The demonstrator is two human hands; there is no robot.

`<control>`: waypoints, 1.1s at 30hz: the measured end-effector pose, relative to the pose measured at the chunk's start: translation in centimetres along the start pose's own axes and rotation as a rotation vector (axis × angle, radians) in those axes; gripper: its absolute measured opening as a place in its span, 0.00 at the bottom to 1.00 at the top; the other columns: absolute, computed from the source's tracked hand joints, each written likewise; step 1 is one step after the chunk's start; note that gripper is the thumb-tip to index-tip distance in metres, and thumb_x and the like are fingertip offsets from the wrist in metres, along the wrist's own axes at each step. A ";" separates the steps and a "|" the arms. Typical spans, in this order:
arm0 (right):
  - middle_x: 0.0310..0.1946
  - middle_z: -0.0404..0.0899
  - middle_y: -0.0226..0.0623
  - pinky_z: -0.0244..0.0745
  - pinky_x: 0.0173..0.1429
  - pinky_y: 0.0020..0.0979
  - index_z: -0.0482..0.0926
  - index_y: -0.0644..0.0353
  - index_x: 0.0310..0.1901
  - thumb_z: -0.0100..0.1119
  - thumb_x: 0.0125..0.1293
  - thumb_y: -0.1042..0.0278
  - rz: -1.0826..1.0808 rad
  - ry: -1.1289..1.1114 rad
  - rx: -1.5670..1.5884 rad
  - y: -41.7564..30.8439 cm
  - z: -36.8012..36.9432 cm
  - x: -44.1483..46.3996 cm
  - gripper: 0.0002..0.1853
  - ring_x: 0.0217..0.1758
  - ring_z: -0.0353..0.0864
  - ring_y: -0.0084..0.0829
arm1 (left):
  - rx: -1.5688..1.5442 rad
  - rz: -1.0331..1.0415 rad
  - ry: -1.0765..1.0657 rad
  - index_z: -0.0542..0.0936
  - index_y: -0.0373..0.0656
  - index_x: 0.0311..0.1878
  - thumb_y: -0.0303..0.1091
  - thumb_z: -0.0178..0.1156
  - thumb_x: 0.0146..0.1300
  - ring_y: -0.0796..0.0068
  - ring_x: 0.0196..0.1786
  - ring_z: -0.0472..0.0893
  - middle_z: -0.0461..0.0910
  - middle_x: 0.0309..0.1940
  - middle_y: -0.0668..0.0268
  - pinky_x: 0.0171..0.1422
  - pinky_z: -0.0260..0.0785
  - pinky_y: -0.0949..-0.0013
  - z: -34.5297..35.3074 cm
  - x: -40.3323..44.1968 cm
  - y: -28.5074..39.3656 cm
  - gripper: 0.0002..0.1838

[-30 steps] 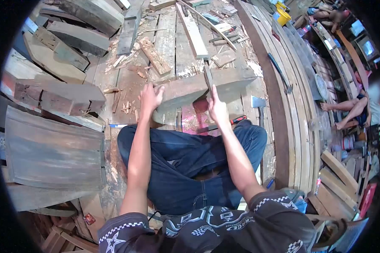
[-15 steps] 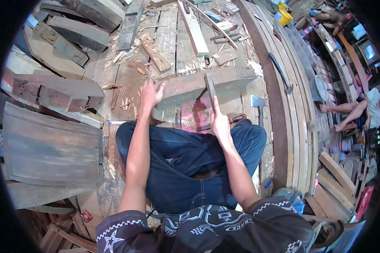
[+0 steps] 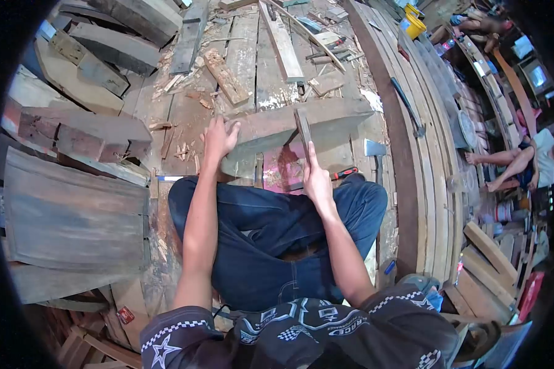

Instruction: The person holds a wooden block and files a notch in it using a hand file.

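Observation:
A thick wooden plank (image 3: 264,134) lies crosswise on the floor in front of my folded legs. My left hand (image 3: 219,138) grips its left end, thumb on the near side and fingers over the far edge. In my right hand (image 3: 317,181) is a narrow, flat, bar-shaped brown tool (image 3: 303,128), index finger stretched along it. The tool's upper end overlaps the plank's middle; whether they touch I cannot tell. A pink patch (image 3: 279,172) shows between plank and legs. Close to my right hand lies a red-and-black handle (image 3: 345,173).
An axe (image 3: 375,149) lies right of the plank, a hammer (image 3: 409,107) on the stacked boards (image 3: 434,178) further right. Wood offcuts (image 3: 226,77) and chips cover the floor ahead. Large timbers (image 3: 86,135) stand at left. Another person's legs (image 3: 501,165) show at far right.
My right hand and the bar-shaped tool have shifted slightly left. My left hand and the plank stay in place.

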State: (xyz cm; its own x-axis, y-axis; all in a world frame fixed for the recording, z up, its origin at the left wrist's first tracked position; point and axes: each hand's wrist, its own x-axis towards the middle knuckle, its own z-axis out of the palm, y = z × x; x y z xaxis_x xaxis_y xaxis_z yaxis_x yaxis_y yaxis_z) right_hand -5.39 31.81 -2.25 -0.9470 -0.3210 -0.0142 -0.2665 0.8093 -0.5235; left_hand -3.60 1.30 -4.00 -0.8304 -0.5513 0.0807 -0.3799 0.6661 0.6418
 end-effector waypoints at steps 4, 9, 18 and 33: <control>0.25 0.79 0.66 0.73 0.37 0.62 0.48 0.34 0.79 0.51 0.73 0.65 -0.077 0.070 0.060 -0.4 0.6 2.4 0.37 0.31 0.81 0.66 | 0.078 0.000 0.047 0.79 0.41 0.55 0.56 0.62 0.63 0.45 0.57 0.79 0.81 0.53 0.50 0.61 0.67 0.45 -0.4 -0.4 0.6 0.29; 0.31 0.82 0.65 0.77 0.49 0.58 0.51 0.36 0.78 0.49 0.73 0.60 0.021 -0.020 0.002 -1.1 0.7 9.0 0.34 0.39 0.83 0.65 | 0.052 0.020 0.043 0.79 0.42 0.57 0.56 0.62 0.64 0.45 0.58 0.78 0.80 0.54 0.50 0.61 0.67 0.44 -0.6 -0.6 0.7 0.29; 0.24 0.79 0.64 0.74 0.34 0.59 0.50 0.37 0.79 0.51 0.73 0.63 -0.032 0.034 0.092 -0.2 0.1 0.1 0.36 0.30 0.81 0.65 | 0.096 0.022 0.047 0.79 0.41 0.54 0.56 0.63 0.63 0.41 0.55 0.79 0.80 0.52 0.49 0.60 0.67 0.41 -0.1 -0.2 0.4 0.28; 0.27 0.80 0.65 0.74 0.40 0.61 0.46 0.37 0.79 0.50 0.73 0.62 -0.051 0.011 0.115 0.3 0.5 5.5 0.37 0.35 0.81 0.67 | 0.088 0.034 0.047 0.78 0.39 0.55 0.55 0.63 0.63 0.41 0.57 0.78 0.78 0.54 0.47 0.61 0.68 0.43 0.2 -0.4 0.3 0.29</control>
State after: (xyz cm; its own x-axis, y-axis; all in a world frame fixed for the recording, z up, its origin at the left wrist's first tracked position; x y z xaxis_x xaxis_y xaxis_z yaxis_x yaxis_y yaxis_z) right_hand -10.60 29.99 -2.93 -0.9347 -0.3546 0.0243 -0.2930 0.7297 -0.6178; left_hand -3.46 1.75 -3.97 -0.8243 -0.5489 0.1386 -0.3873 0.7253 0.5691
